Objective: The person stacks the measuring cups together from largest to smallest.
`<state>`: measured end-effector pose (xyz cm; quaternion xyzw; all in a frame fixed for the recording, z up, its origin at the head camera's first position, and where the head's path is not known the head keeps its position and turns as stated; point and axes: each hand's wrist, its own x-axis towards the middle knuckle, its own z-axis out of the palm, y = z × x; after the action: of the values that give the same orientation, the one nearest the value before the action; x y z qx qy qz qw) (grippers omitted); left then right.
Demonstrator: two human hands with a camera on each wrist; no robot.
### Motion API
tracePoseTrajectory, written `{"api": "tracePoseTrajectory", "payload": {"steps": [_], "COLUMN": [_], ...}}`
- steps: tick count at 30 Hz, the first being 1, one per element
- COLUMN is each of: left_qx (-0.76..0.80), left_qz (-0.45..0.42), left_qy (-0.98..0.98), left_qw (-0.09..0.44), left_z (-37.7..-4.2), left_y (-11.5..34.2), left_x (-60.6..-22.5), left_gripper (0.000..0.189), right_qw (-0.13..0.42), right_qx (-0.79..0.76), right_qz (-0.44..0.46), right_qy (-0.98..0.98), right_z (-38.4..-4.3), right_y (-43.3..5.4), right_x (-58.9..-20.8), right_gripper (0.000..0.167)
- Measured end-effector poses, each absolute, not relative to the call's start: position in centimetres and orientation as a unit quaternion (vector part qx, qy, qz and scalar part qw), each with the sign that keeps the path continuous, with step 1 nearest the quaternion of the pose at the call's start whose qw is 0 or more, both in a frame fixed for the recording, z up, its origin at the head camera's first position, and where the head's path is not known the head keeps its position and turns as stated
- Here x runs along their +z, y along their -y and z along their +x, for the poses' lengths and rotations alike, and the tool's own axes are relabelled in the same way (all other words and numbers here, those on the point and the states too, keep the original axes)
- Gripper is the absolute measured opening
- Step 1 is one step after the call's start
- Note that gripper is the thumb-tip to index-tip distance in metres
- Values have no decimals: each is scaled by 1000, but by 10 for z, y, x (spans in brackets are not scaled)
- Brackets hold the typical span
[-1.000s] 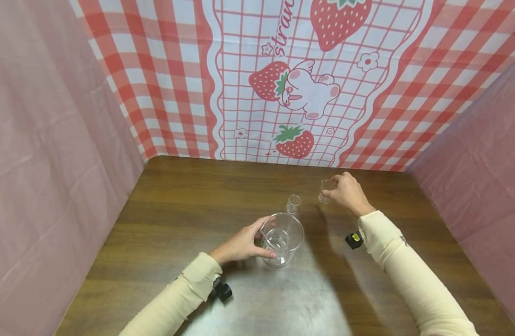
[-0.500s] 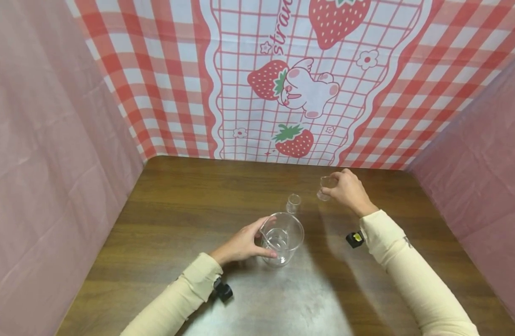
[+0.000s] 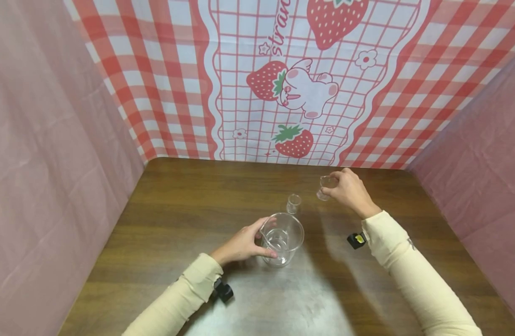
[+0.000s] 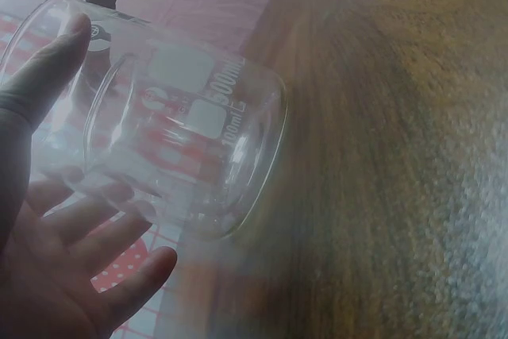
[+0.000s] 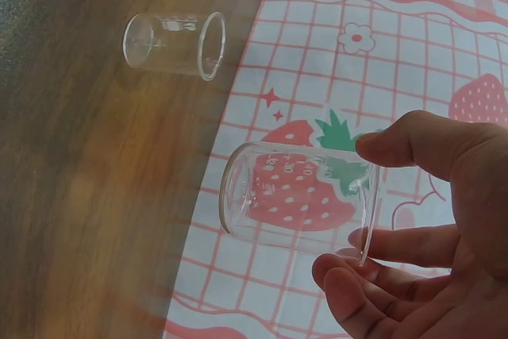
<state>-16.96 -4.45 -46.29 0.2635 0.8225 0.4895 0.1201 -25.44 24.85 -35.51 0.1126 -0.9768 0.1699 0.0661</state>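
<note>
Fingers and thumb of my left hand (image 3: 242, 243) are spread round a large clear glass beaker (image 3: 292, 238), marked 500ml in the left wrist view. A smaller beaker (image 4: 206, 119), marked 100ml, sits nested inside it. Farther off to the right, my right hand (image 3: 349, 192) pinches a small glass beaker (image 5: 298, 196) close to its rim, thumb on one side and fingertips on the other. The right wrist view shows nothing in this small beaker. Between the two hands, just behind the large beaker, another small glass beaker (image 3: 293, 204) stands upright on the table.
The brown wooden table (image 3: 190, 196) ends at a strawberry-print cloth (image 3: 299, 140) hung behind it. Pink curtains (image 3: 73, 163) close off both sides. A small black camera is worn on each wrist, beside the cream sleeves (image 3: 413, 266).
My right hand and its small beaker have shifted very slightly away from me. The left hand, the large beaker and the standing small beaker stay where they were.
</note>
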Motion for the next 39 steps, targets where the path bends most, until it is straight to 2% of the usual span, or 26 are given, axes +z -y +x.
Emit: {"api": "tracePoseTrajectory", "payload": {"steps": [17,39], "left_qx": [488,494], "left_qz": [268,269], "left_qy": [-823,-818], "left_qw": [114,120], "left_z": [-169,-169], "left_y": [45,45], "left_x": [-463,-462], "left_gripper": [93,90], "right_qw": [73,98], "right_qx": [166,173], "right_qz": [127,148], "right_qy": [975,969], "right_z": [-247,-240], "right_y": [-243,-241], "right_x": [-344,-333], "right_gripper": [48,40]}}
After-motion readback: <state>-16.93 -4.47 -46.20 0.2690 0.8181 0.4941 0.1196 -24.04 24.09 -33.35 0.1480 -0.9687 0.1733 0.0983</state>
